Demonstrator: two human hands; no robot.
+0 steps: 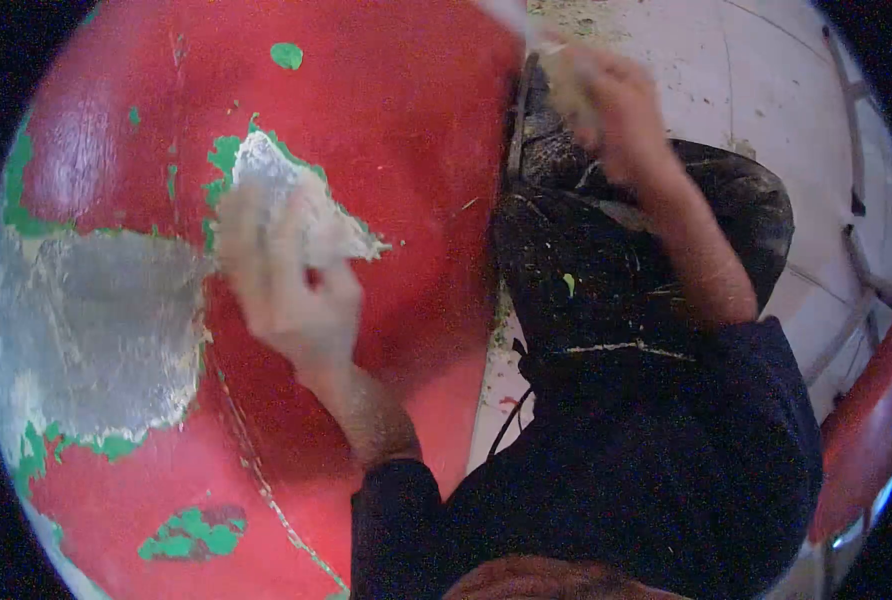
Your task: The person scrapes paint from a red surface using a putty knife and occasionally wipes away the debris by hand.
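My left hand [301,290] is over the red panel [406,130], its fingers reaching across a bare white-grey patch [266,160] edged with green. Motion blurs those fingers, so whether anything is under them does not show. Up at the right, away from the panel's surface, my right hand [621,110] is closed around a long, pale, blurred tool [566,80]. The tool's whitish end points to the upper left, past the panel's edge; its exact kind cannot be made out.
A larger bare grey area [101,330] lies at the panel's left, with green spots [194,533] elsewhere. My dark, stained trousers [646,250] are right of the panel's edge. Flakes litter the pale tiled floor [766,90]. Metal bars [854,130] stand at the far right.
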